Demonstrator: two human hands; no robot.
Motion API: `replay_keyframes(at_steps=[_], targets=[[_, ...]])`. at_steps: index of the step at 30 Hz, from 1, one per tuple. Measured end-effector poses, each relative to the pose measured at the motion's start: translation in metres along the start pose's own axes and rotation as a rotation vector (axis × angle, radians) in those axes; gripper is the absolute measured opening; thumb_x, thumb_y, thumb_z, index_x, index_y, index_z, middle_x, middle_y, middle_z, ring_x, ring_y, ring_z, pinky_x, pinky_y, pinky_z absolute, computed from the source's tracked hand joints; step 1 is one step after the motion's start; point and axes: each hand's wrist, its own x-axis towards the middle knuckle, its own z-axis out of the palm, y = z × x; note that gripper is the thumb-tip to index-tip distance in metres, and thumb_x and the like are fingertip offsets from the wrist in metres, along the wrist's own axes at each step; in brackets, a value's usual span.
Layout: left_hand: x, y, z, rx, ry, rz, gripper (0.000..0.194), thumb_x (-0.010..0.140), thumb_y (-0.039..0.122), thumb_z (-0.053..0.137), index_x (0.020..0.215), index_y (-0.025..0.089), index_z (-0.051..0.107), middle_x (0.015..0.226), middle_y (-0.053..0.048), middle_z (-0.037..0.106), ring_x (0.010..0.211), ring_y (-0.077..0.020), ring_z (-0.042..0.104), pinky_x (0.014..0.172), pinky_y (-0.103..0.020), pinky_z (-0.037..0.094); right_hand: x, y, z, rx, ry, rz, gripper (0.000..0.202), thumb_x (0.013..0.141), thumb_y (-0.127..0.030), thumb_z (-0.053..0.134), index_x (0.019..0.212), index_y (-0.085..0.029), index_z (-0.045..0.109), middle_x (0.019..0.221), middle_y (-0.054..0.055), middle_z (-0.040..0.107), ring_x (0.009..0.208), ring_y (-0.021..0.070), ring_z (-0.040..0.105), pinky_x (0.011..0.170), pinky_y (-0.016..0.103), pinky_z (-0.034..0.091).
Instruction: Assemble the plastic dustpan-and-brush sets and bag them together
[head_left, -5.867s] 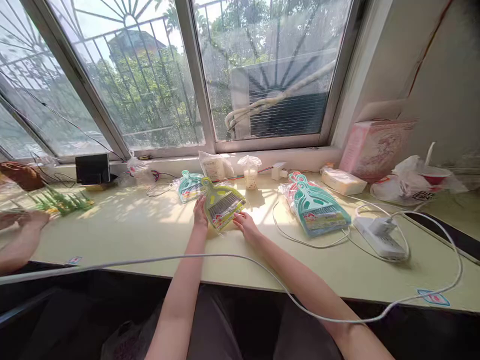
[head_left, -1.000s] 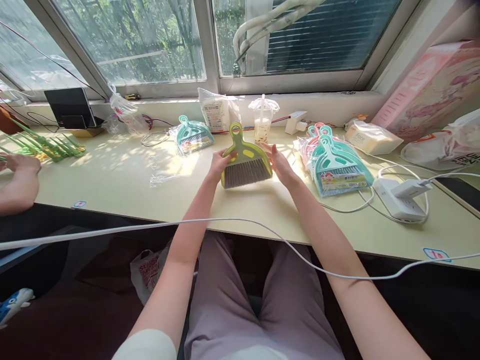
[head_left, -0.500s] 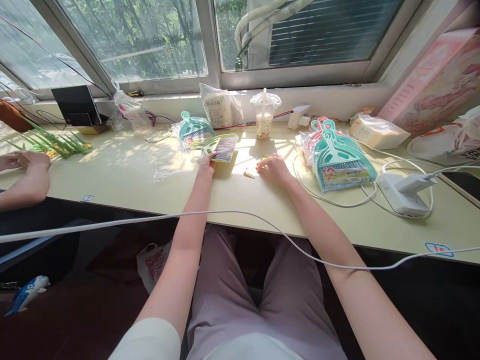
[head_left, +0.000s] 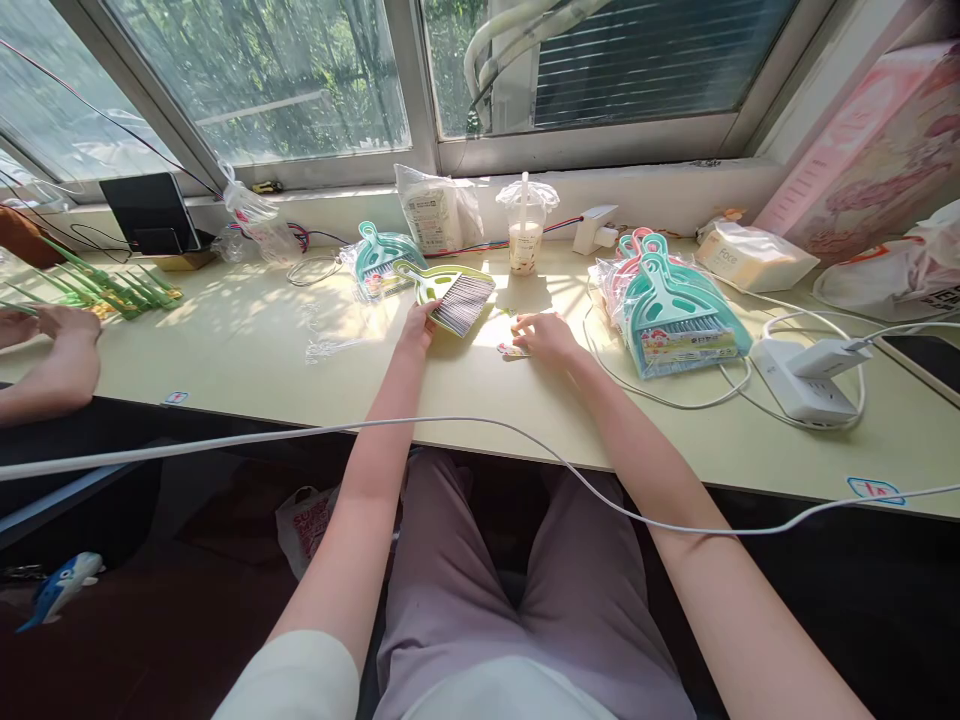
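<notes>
My left hand grips a small green dustpan-and-brush set by its side, with the grey bristles facing up, just above the pale table. To the right, my right hand rests low over the table, its fingers closed on the end of a small printed card. A wrapped teal set lies behind my left hand. Beyond my right hand stands a lidded drink cup with a straw. Several wrapped teal and pink sets are piled to the right.
A power strip with cables sits at the right, near a tissue pack. A white cable crosses in front of my arms. At the far left are another person's hands by green plant-like stems.
The green set in my left hand has turned and shifted right, its bristles now more tilted. The small card by my right hand has turned and shows its printed face.
</notes>
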Motion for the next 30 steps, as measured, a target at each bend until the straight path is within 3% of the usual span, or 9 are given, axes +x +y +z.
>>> replay_keyframes(at_steps=[6,10,13,15,17,19,22,26,30], targets=[[-0.004,0.000,0.002,-0.036,-0.012,0.003,0.039,0.070,-0.001,0.071,0.104,0.017,0.066,0.077,0.001,0.070,0.078,-0.0145,0.070,0.078,-0.024,0.057,-0.001,-0.005,0.005,0.024,0.104,-0.062,0.011,0.084,-0.027,0.068,0.085,-0.024,0.079,0.091,0.004,0.079,0.097,0.0257,0.071,0.116,0.061,0.029],[-0.003,-0.001,0.002,-0.039,-0.007,-0.006,0.037,0.071,-0.002,0.069,0.104,0.016,0.066,0.077,0.001,0.070,0.074,-0.0131,0.069,0.075,-0.023,0.056,0.002,-0.006,0.000,0.151,0.225,0.020,0.012,0.083,-0.033,0.072,0.089,-0.025,0.079,0.109,0.005,0.078,0.107,0.0276,0.070,0.113,0.055,0.038],[-0.002,-0.003,0.003,-0.034,-0.003,-0.013,0.039,0.071,-0.002,0.070,0.105,0.017,0.066,0.079,0.000,0.071,0.075,-0.0136,0.070,0.075,-0.023,0.056,0.005,-0.005,-0.011,0.308,0.431,0.110,0.024,0.089,-0.041,0.065,0.101,-0.025,0.078,0.123,0.007,0.073,0.117,0.0291,0.066,0.109,0.051,0.044],[-0.004,-0.006,0.006,-0.031,-0.015,-0.012,0.039,0.071,-0.001,0.070,0.105,0.017,0.065,0.080,0.000,0.071,0.076,-0.0136,0.070,0.076,-0.024,0.056,0.006,-0.005,-0.019,0.368,0.570,0.133,0.036,0.095,-0.046,0.055,0.114,-0.023,0.074,0.134,0.009,0.067,0.127,0.0301,0.060,0.112,0.053,0.040],[-0.006,-0.010,0.009,-0.022,-0.046,-0.010,0.040,0.071,0.000,0.072,0.106,0.018,0.065,0.081,0.000,0.071,0.077,-0.0137,0.069,0.077,-0.024,0.056,0.004,-0.008,-0.025,0.366,0.616,0.113,0.046,0.099,-0.050,0.043,0.127,-0.023,0.068,0.147,0.010,0.056,0.140,0.0310,0.048,0.117,0.058,0.032],[-0.011,-0.014,0.014,-0.008,-0.085,-0.013,0.041,0.070,0.003,0.076,0.106,0.019,0.065,0.082,0.000,0.071,0.078,-0.0147,0.070,0.078,-0.025,0.056,0.001,-0.014,-0.024,0.293,0.560,0.069,0.051,0.100,-0.054,0.038,0.134,-0.026,0.063,0.157,0.007,0.044,0.149,0.0324,0.033,0.119,0.064,0.024],[-0.020,-0.019,0.022,-0.002,-0.178,-0.016,0.036,0.070,0.010,0.081,0.102,0.019,0.065,0.085,-0.001,0.072,0.079,-0.0152,0.070,0.077,-0.026,0.056,-0.004,-0.028,-0.010,0.098,0.375,0.021,0.051,0.100,-0.058,0.039,0.136,-0.030,0.062,0.165,0.004,0.029,0.155,0.0354,0.015,0.120,0.071,0.013],[-0.032,-0.027,0.030,0.032,-0.365,-0.007,0.037,0.071,0.022,0.086,0.100,0.017,0.064,0.091,-0.003,0.072,0.077,-0.0139,0.068,0.073,-0.027,0.054,-0.007,-0.046,0.022,-0.035,0.116,0.042,0.061,0.102,-0.058,0.029,0.148,-0.023,0.048,0.169,0.010,0.013,0.157,0.0357,0.000,0.117,0.074,-0.001],[-0.037,-0.036,0.035,0.070,-0.434,0.011,0.052,0.061,0.019,0.091,0.104,0.017,0.061,0.097,-0.005,0.072,0.085,-0.0159,0.069,0.079,-0.029,0.053,-0.007,-0.054,0.036,0.052,0.108,0.131,0.073,0.101,-0.061,0.019,0.149,-0.012,0.044,0.169,0.018,0.005,0.157,0.0345,-0.009,0.117,0.073,-0.005]])
